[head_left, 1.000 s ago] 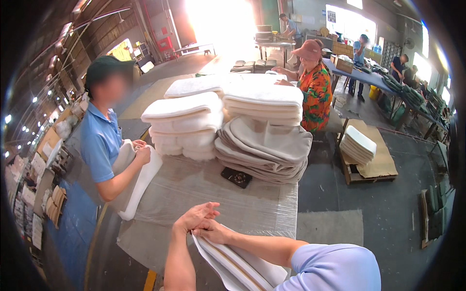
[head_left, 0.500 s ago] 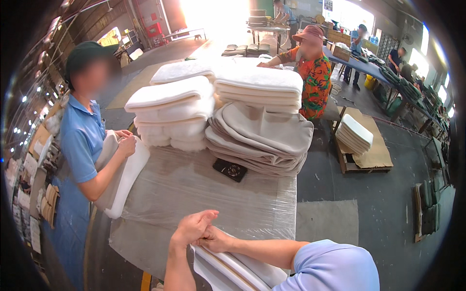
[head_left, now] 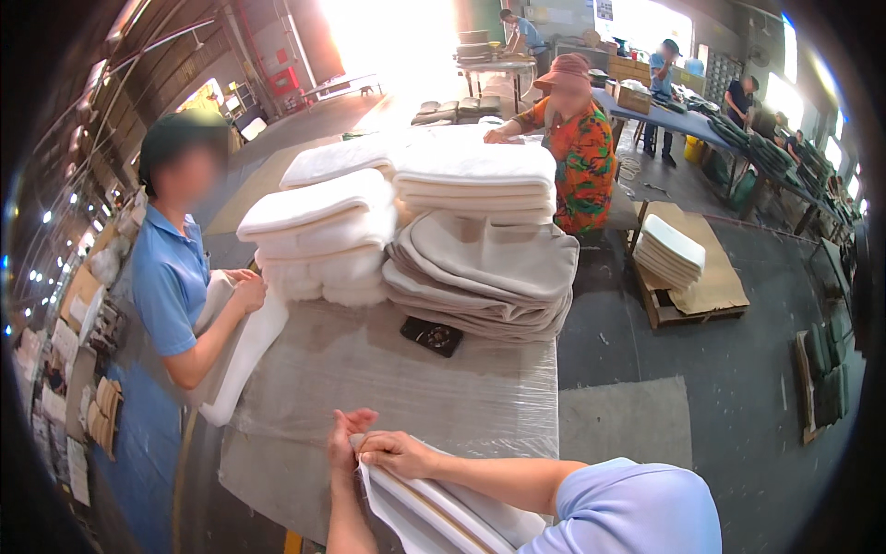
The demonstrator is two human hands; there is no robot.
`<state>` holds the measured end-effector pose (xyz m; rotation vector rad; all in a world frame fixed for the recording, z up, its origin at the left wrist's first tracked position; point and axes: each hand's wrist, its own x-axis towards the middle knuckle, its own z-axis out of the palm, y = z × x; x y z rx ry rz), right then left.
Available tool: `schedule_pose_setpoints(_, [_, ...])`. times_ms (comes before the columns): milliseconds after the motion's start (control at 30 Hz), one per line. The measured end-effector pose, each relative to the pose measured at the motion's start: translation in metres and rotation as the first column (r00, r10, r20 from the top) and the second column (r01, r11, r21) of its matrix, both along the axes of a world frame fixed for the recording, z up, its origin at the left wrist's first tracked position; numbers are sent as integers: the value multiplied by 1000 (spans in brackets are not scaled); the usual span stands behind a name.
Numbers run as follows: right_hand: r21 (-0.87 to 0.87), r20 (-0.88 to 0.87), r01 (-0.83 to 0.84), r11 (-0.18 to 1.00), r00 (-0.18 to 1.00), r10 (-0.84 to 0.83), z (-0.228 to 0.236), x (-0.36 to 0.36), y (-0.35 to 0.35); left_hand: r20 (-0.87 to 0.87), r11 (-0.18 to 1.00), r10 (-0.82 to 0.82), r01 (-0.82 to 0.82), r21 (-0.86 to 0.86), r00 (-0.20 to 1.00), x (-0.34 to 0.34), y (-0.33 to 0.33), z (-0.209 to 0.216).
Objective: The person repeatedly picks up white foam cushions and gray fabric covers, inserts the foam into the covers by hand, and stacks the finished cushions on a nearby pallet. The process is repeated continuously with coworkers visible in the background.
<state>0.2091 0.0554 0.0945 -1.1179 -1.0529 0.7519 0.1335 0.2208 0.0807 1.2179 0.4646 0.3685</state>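
Note:
A light grey fabric cushion cover [head_left: 494, 499] lies along my front at the lower edge, with a white pad [head_left: 420, 499] showing inside its long opening. My right hand [head_left: 401, 454] is closed over the cover's far end, fingers curled down on the fabric. Just left of it, my left hand [head_left: 347, 438] is upright beside the same end, its fingers stretched out and apart. Whether its palm touches the fabric is hidden. Beyond my hands spreads the plastic-wrapped tabletop [head_left: 369, 379].
Stacked white pads [head_left: 475, 175] and folded grey covers [head_left: 484, 268] fill the table's far half, a black phone-like object [head_left: 431, 336] before them. At left a co-worker [head_left: 175, 268] holds a grey cover over a white pad; another person [head_left: 586, 148] stands far right. A pallet [head_left: 701, 300] carries more pads.
My left hand has come off my right hand and its fingers have opened. My right hand has shifted slightly left along the cover's end. The whole view has tilted a little.

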Motion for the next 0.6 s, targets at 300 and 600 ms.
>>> schedule_pose_setpoints(300, [-46,-7,65,997,998,-66,-13,7,-9,-217,985,169,-155,81,961,-5,-40,6])
schedule_pose_setpoints(600, [18,56,103,995,993,-104,-5,1,-2,-121,988,155,-155,14,980,-12,-32,6])
